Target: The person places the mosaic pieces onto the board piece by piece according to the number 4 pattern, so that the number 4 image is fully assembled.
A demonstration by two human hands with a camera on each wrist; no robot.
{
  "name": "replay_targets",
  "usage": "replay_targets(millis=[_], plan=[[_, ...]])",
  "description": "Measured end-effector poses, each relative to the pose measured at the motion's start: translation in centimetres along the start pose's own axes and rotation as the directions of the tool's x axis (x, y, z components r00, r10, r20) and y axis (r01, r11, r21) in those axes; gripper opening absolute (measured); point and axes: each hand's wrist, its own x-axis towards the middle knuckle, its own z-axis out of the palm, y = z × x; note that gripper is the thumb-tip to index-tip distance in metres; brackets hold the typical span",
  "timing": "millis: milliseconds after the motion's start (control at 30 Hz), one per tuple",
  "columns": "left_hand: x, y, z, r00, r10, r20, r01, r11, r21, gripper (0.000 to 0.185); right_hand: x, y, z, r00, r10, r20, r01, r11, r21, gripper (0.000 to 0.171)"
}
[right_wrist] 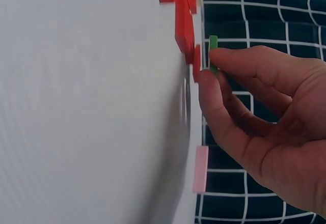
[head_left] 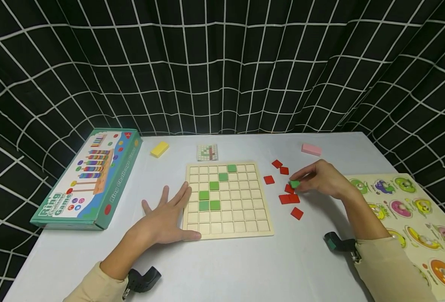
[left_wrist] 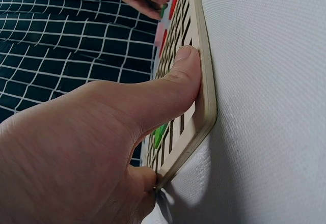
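Observation:
A wooden grid board (head_left: 241, 216) lies in the middle of the table, with several green square tiles (head_left: 214, 186) set in its cells. My left hand (head_left: 163, 220) rests at the board's left edge, thumb on the near left corner and fingers spread along the side. In the left wrist view the thumb (left_wrist: 178, 79) presses on the board's rim. Right of the board, my right hand (head_left: 322, 180) pinches a green tile (head_left: 294, 183) between thumb and fingertips, over several loose red tiles (head_left: 297, 213). The right wrist view shows this green tile (right_wrist: 213, 43) edge-on.
Behind the board lies a small pattern card (head_left: 207, 152). A yellow block (head_left: 160, 149) and a pink block (head_left: 311, 149) sit toward the back. On the left stands a boxed ring game (head_left: 90, 180); at right, a picture board (head_left: 390, 197) lies partly under the right forearm.

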Motion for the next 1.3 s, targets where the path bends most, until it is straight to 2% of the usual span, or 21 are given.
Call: replay_targets(millis=[167,767,1033,1300], plan=[[0.0,0.0,0.0,1.0,0.002,0.006,-0.002,1.0,-0.004,0.128,0.0,-0.6,0.9,1.0,-0.013,0.016,0.012,0.999,0.033,0.033],[0.1,0.0,-0.1,1.0,0.008,0.0,-0.008,1.0,0.015,0.129,-0.1,-5.0,3.8,0.999,-0.026,0.019,0.025,0.999,0.045,0.029],[0.1,0.0,0.1,1.0,0.014,-0.008,-0.014,1.0,0.009,0.128,0.0,-6.2,4.9,0.997,-0.072,0.009,0.071,0.995,0.063,0.029],[0.2,-0.1,0.2,1.0,0.017,-0.01,-0.017,1.0,0.008,0.128,0.3,-7.3,6.3,0.997,-0.067,0.031,0.063,0.992,0.105,0.027]])
